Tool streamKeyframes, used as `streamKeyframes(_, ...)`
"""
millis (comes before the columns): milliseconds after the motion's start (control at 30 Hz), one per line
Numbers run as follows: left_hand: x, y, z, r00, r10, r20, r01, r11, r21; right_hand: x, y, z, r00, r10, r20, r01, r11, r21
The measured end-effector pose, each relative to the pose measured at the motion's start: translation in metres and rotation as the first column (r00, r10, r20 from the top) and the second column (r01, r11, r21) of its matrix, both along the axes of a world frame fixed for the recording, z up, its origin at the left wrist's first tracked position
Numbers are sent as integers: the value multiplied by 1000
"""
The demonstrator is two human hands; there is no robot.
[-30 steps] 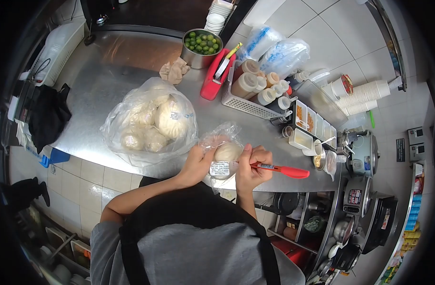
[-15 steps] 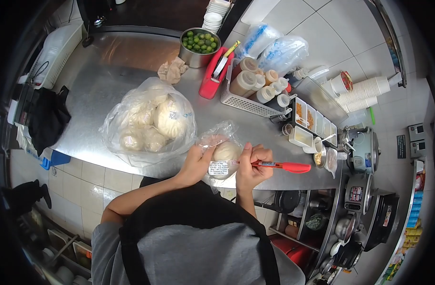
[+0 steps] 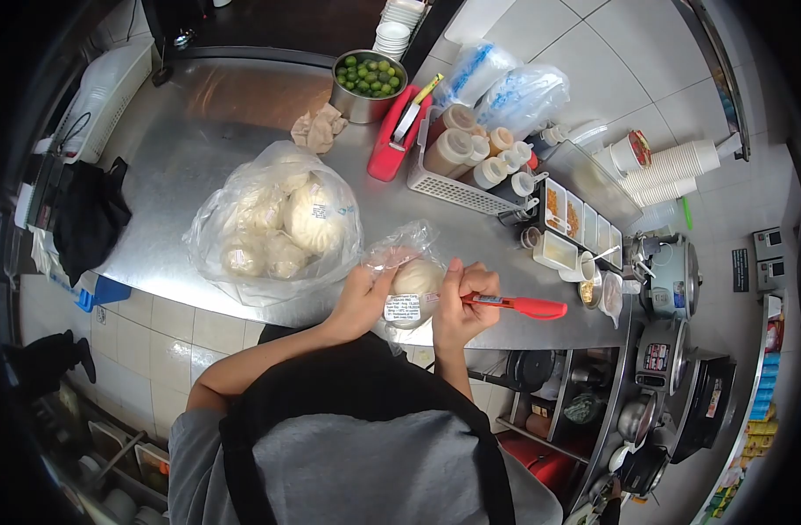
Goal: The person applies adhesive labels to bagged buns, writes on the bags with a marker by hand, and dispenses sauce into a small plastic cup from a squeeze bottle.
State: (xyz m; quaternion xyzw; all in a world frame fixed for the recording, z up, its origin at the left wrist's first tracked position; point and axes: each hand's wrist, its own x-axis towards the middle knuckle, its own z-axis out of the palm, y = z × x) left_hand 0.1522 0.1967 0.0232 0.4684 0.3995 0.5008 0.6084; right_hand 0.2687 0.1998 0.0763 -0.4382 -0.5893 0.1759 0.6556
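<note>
A white bun (image 3: pixel 416 278) in clear plastic wrap, with a printed label on its lower side, sits at the front edge of the steel counter (image 3: pixel 181 166). My left hand (image 3: pixel 365 297) grips the wrapped bun from its left side, fingers partly under the plastic. On the right, my right hand (image 3: pixel 467 306) is closed around a red pen-like tool (image 3: pixel 531 306), whose far end points toward the label. Left of my hands lies a large clear bag (image 3: pixel 278 223) of several wrapped buns, one showing a label.
Behind stand a pot of green limes (image 3: pixel 365 77), a crumpled cloth (image 3: pixel 319 129), a red tape dispenser (image 3: pixel 396 136) and a white basket (image 3: pixel 461 188) of squeeze bottles. Topping containers (image 3: pixel 575 219) and cookers (image 3: pixel 671 280) are at right; a black bag (image 3: pixel 90 214) is left.
The red tool in my right hand has shifted slightly, its outer end tilting and moving a little left. My left hand keeps its hold on the bun.
</note>
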Motion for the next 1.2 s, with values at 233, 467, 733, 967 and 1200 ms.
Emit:
streamKeyframes(233, 18, 40, -49, 910, -12, -415, 125, 961, 247, 29, 19, 4, 891, 65, -449, -61, 998, 22)
streamKeyframes(467, 70, 96, -137, 822, -180, -540, 183, 982, -48, 43, 18, 4, 902, 121, -415, -127, 992, 12)
streamKeyframes(733, -46, 60, -18, 746, -313, -588, 463, 878, 121, 23, 50, 11, 849, 385, -361, -393, 918, 55)
streamKeyframes(967, -180, 101, 3, 472, 366, -802, -130, 929, 348, -76, 93, -34, 529, 816, -231, -829, 439, -348)
streamKeyframes(1200, -139, 77, 18, 333, 607, -721, -342, 791, 508, -113, 177, -101, 640, 702, -313, -706, 377, -599)
